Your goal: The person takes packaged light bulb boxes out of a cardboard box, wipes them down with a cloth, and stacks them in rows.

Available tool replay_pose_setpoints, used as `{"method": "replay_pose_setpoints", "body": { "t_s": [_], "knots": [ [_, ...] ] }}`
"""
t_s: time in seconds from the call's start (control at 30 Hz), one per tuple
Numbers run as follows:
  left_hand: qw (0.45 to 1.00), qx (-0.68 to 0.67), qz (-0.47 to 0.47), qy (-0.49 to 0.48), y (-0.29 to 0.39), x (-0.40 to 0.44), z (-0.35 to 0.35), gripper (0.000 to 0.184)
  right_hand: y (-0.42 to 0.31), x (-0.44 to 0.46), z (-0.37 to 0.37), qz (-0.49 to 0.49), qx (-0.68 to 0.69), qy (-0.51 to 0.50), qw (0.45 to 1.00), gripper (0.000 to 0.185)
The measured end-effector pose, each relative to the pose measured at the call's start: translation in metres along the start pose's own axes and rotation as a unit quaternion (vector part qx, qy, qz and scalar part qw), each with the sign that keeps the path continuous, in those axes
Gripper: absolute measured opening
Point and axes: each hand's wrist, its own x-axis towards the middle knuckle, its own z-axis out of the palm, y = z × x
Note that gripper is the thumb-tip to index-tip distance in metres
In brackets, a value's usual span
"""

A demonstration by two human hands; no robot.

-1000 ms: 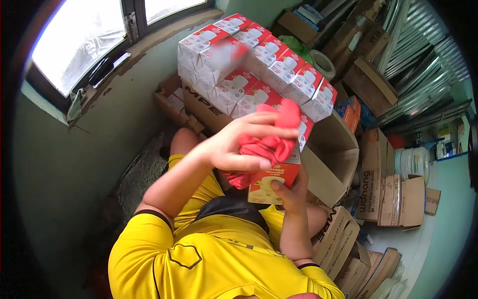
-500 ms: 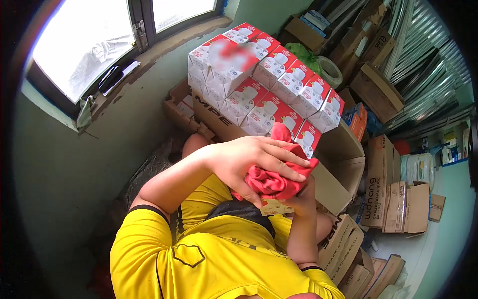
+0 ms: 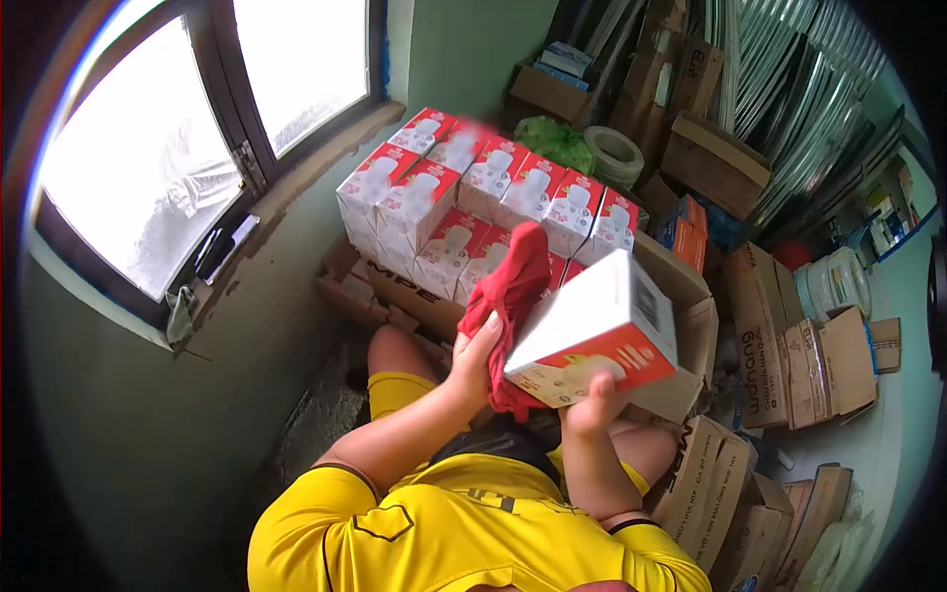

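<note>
My left hand (image 3: 475, 357) is closed round a bunched red cloth (image 3: 515, 281), which rests against the left end of a red-and-white carton (image 3: 592, 316). My right hand (image 3: 590, 407) grips that carton from below, its thumb on the printed red side and the other fingers hidden behind it. The carton is tilted, with a plain white face upward and a dark printed label on its far right side. Just beyond my hands, rows of similar red-and-white cartons (image 3: 424, 197) are stacked in and above a large brown box (image 3: 404, 286) marked MPE.
Left of me is a wall under a window (image 3: 128, 148), with small items on its sill. Brown cardboard boxes (image 3: 755, 335) stand at the right. Behind the stack are a green bag (image 3: 554, 143), a coiled roll (image 3: 614, 156) and long clear strips (image 3: 819, 118).
The carton has come up and turned, showing its white face. My left hand has moved off its top to the left side with the cloth. The head view has shifted.
</note>
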Motion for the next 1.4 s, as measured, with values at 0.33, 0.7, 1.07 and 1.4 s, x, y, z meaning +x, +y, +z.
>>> {"method": "replay_pose_setpoints", "body": {
  "t_s": [0.33, 0.7, 1.07, 1.4],
  "knots": [
    [0.963, -0.258, -0.077, 0.020, -0.007, -0.001, -0.014, 0.066, 0.028, 0.013, 0.002, -0.095, -0.125, -0.033, 0.987, 0.102],
    [0.964, 0.199, 0.012, 0.177, 0.036, -0.029, -0.053, 0.056, 0.061, 0.044, 0.053, 0.114, -0.078, -0.109, 0.984, 0.068],
    [0.907, 0.388, 0.076, 0.145, 0.040, -0.005, -0.081, 0.049, 0.127, 0.036, 0.078, 0.188, -0.097, -0.082, 0.974, 0.073],
    [0.887, 0.442, 0.072, 0.114, 0.032, -0.005, -0.108, 0.077, 0.116, 0.037, 0.075, 0.164, -0.116, -0.118, 0.972, 0.059]
  ]
}}
